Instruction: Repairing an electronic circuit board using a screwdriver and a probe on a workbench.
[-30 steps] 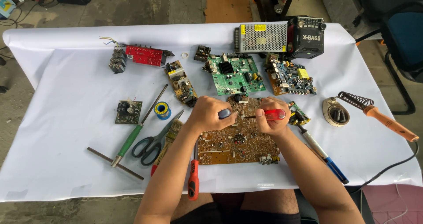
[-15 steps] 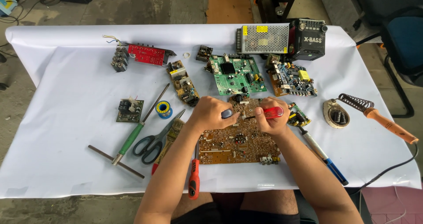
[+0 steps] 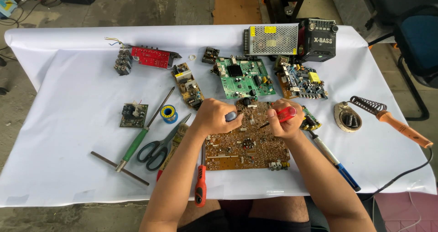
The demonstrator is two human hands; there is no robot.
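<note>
While resting on the brown circuit board (image 3: 246, 143), the left hand (image 3: 214, 118) is curling around a small grey object (image 3: 231, 116); the right hand (image 3: 284, 125) is gripping a red-handled screwdriver (image 3: 279, 116), tip touching the board.

**Brown board under both hands**

The brown circuit board (image 3: 246, 143) lies flat on the white cloth, copper-coloured solder side up, dotted with joints, directly beneath both hands. The right hand (image 3: 285, 122) grips a red-handled tool (image 3: 284, 114), tilted, its dark tip angled down and left onto the board's upper middle. The left hand (image 3: 214, 118) rests on the board's upper-left part, a small grey object (image 3: 231, 116) at its fingertips.
</note>
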